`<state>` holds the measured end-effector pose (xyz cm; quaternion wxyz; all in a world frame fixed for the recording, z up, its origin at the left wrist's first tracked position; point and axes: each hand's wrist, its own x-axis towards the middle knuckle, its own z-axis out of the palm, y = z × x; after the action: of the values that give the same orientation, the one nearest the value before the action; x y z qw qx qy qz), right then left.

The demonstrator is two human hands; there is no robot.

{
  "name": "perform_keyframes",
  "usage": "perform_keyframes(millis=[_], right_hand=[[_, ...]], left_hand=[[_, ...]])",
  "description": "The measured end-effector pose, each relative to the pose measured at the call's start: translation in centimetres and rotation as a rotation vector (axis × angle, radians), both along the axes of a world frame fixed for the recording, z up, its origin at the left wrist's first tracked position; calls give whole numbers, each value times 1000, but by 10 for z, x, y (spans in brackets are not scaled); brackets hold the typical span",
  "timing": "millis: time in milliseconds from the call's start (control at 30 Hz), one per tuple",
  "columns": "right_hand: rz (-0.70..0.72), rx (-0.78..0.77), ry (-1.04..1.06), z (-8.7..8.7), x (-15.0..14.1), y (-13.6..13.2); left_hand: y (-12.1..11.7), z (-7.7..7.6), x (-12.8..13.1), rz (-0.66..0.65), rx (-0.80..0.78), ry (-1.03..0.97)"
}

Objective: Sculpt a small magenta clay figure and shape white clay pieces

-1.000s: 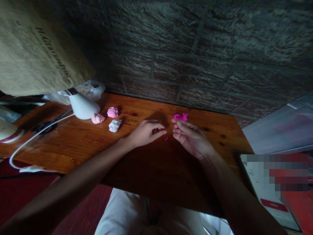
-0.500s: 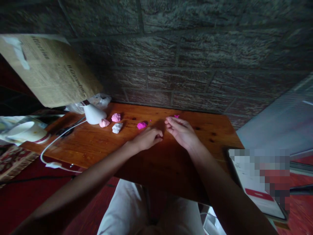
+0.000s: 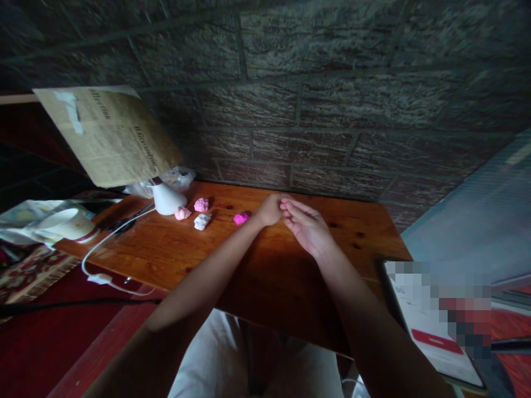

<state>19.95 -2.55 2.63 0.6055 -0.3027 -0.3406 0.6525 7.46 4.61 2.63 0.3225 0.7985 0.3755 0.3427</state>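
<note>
My left hand is closed, its fingertips meeting those of my right hand above the wooden table. The right fingers are curled in a pinch, palm partly turned up. Whatever lies between the fingertips is hidden or too small to make out. Just left of my left hand is a magenta lump of what looks like modelling clay. Farther left sit a pink lump, a pale pink lump and a white lump, all with rough, crumpled surfaces.
A lamp with a white base and a printed paper shade stands at the table's left end. Its white cord hangs over the front edge. A white cup is farther left. A tablet-like screen lies at right. A brick wall rises behind.
My left hand has moved right and away from me, closing the gap to my right hand. Small magenta bits seen earlier near both hands no longer show. The view has shifted slightly.
</note>
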Motion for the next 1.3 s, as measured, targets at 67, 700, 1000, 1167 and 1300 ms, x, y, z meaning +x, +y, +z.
perform_keyframes(millis=[67,700,1000,1167,1300], right_hand=[[5,1,-4,1,2,-1],[98,-94,-115,-4,-17,-9],[93,-114,-202,-13,-14,-7],[90,-45,-330,-17,-14,-5],[45,-4,-534,-24,-9,-3]], left_hand=[[8,-4,4,-68,-69,-118],[-45,-32,-79,-94,-469,-567],[-44,-28,-85,-81,-492,-547],[-44,-30,-84,-94,-412,-471],[-46,-35,-84,-201,-221,-233]])
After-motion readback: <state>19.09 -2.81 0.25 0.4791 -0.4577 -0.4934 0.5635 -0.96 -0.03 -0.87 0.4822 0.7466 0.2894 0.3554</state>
